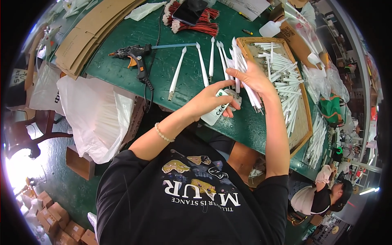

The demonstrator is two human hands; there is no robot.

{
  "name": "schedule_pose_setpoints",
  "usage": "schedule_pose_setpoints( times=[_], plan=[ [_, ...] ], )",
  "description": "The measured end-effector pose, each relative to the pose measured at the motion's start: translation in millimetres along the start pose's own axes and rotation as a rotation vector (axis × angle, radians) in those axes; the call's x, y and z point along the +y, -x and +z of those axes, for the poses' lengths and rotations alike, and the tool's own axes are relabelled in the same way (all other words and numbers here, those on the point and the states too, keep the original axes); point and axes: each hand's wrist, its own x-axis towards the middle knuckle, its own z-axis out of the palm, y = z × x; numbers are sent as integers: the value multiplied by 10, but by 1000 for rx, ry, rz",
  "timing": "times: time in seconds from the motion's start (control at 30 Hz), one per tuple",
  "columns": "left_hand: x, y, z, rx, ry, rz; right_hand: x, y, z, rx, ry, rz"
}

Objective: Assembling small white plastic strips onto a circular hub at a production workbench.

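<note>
My left hand (207, 99) is closed around a white remote control (212, 117) with dark round buttons, at the table's near edge. A greyish object (235, 98) shows beside its fingers; I cannot make out its kind. My right hand (257, 77) grips a bundle of white LED taper candles (253, 98), their flame-shaped tips pointing away from me. Left of the bundle, several more such candles lie apart on the green table, among them a white candle (177, 73) and another candle (211, 59).
A wood-framed tray (301, 92) heaped with white sticks is at my right. On the left lie a hot glue gun (134, 57) with a long blue glue stick and stacked cardboard (87, 34). Bundled red wires (206, 28) and a phone (190, 11) sit at the back. A person (326, 192) sits at right.
</note>
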Motion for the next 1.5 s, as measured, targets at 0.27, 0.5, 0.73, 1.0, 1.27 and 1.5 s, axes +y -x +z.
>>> schedule_pose_setpoints(
  times=[0.27, 0.5, 0.73, 1.0, 1.27, 1.5],
  plan=[
    [54, -85, -25, 34, 164, 18, 71, -134, 15, 88, 219, -34],
    [45, -58, -43, 137, 133, 160, -74, 83, -57, 200, -187, -62],
    [-31, -17, 331, 49, -129, 128, -136, 487, 7, 371, -733, -250],
    [-104, 53, 404, 10, -183, 159, 28, 709, 2, 442, -840, -298],
    [-41, 116, 282, 42, -42, 70, 193, 885, -4, 435, -769, -74],
    [-124, 150, 163, 233, -166, 202, 198, 932, 57, 620, -693, -128]
  ],
)
